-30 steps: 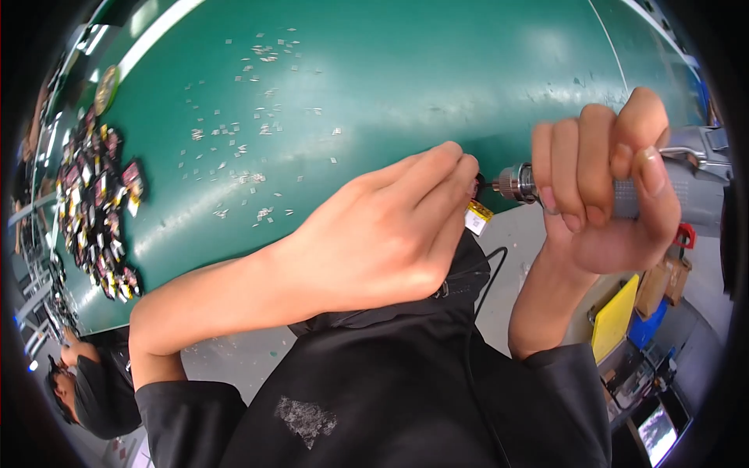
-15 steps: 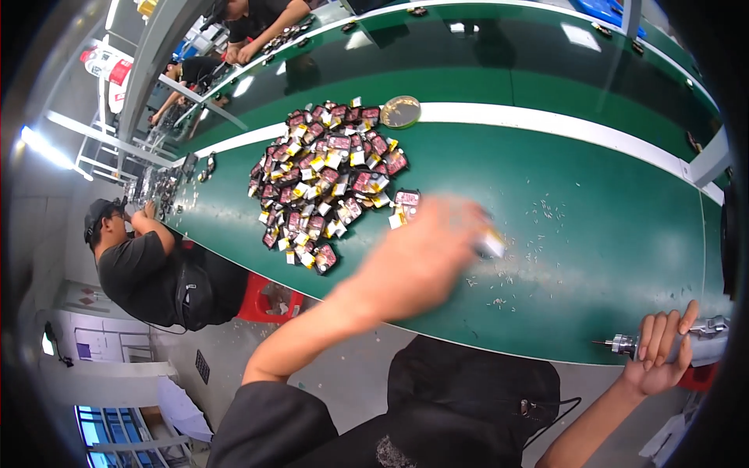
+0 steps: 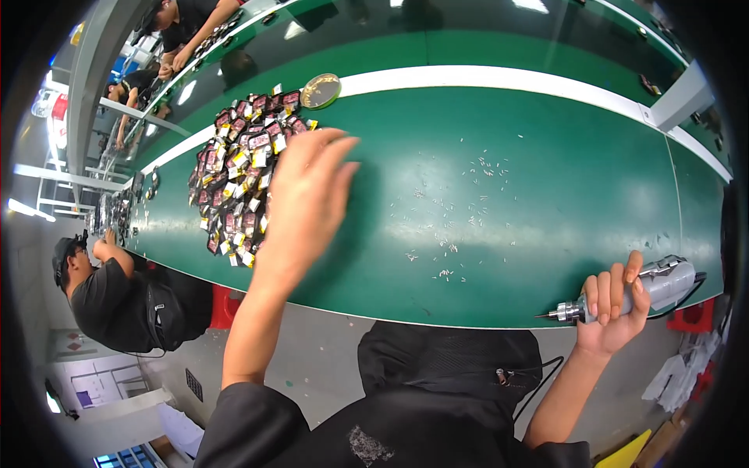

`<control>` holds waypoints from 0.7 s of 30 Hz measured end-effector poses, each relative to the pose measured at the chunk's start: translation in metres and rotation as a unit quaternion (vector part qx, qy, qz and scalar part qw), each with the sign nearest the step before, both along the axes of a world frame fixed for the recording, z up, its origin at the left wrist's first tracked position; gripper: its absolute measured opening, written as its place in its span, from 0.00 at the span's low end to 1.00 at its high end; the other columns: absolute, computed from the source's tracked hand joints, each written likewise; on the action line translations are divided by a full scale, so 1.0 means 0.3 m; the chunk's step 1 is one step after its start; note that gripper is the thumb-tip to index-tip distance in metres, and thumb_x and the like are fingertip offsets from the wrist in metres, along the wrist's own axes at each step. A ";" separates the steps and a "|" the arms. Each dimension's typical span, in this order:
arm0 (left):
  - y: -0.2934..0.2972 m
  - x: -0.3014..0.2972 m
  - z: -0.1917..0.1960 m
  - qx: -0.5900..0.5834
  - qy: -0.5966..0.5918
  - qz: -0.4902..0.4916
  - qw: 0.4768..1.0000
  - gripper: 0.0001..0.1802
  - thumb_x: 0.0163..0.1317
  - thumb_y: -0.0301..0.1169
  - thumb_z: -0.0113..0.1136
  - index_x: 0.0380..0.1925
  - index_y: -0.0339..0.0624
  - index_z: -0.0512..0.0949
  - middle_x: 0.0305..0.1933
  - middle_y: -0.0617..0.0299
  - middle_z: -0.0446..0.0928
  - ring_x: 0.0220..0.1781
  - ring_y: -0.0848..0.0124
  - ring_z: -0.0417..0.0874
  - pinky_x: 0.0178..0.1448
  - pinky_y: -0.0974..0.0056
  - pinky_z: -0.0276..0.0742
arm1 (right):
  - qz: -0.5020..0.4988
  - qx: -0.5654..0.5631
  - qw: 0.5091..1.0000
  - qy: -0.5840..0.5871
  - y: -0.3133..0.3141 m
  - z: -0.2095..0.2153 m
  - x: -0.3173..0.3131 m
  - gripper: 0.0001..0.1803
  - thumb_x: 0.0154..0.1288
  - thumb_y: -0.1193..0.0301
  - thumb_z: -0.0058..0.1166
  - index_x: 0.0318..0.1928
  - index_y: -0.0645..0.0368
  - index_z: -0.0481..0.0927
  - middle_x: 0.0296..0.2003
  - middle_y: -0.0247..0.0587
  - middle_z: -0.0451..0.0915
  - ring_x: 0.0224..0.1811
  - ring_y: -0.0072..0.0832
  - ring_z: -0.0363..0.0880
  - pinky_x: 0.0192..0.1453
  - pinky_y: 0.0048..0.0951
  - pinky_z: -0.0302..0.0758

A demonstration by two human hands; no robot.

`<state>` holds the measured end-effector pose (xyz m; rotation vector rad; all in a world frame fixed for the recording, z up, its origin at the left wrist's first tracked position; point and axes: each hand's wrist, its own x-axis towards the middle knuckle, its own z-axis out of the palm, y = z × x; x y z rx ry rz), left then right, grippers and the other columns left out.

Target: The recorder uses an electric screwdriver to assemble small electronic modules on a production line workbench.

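My left hand [image 3: 308, 199] hovers at the right edge of a heap of small black-cased parts [image 3: 242, 171] with reddish faces and white-and-yellow tabs. Its fingers are apart and I see nothing held in them; the hand hides part of the heap. At the right, my right hand [image 3: 616, 304] wraps round a grey electric screwdriver [image 3: 663, 282], its bit pointing left above the bench's near edge. Tiny pale slivers, perhaps screws, lie scattered on the green bench top [image 3: 390, 265] between my hands.
Behind the heap stands a round shallow dish [image 3: 321, 91] holding small yellowish pieces. A white rail [image 3: 484, 76] runs along the far side, with a grey post [image 3: 681, 97] at right. Co-workers sit at the left [image 3: 109, 288] and far left [image 3: 183, 31].
My left hand has swung left from mid-bench to the heap; the white-and-yellow-tabbed part seen by its fingers no longer shows. The whole view has shifted, while my right hand keeps the screwdriver.
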<state>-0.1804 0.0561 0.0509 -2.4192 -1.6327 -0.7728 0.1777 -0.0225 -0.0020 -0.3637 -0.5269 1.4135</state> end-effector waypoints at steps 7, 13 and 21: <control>0.108 0.171 -0.085 -0.039 0.035 -0.111 0.992 0.09 0.53 0.21 0.63 0.36 0.34 0.79 0.38 0.55 0.76 0.42 0.57 0.78 0.45 0.57 0.76 | -0.008 -0.002 1.000 0.021 -0.011 0.001 0.007 0.04 0.67 0.71 0.43 0.37 0.59 0.66 0.14 0.29 0.60 0.11 0.19 0.58 0.23 0.26 0.64; 0.140 0.160 -0.093 0.000 0.118 -0.139 0.983 0.07 0.53 0.20 0.61 0.31 0.33 0.74 0.34 0.55 0.73 0.37 0.57 0.77 0.40 0.55 0.75 | -0.006 0.006 0.998 0.059 -0.004 -0.004 0.010 0.05 0.67 0.71 0.41 0.38 0.59 0.68 0.13 0.29 0.60 0.12 0.19 0.57 0.23 0.26 0.63; 0.025 0.165 -0.059 -0.032 -0.004 -0.070 0.997 0.06 0.56 0.19 0.56 0.28 0.33 0.68 0.27 0.51 0.68 0.33 0.53 0.73 0.36 0.55 0.69 | -0.002 0.010 0.998 0.062 -0.014 -0.001 0.010 0.05 0.67 0.71 0.41 0.38 0.59 0.68 0.13 0.30 0.60 0.12 0.20 0.58 0.24 0.26 0.64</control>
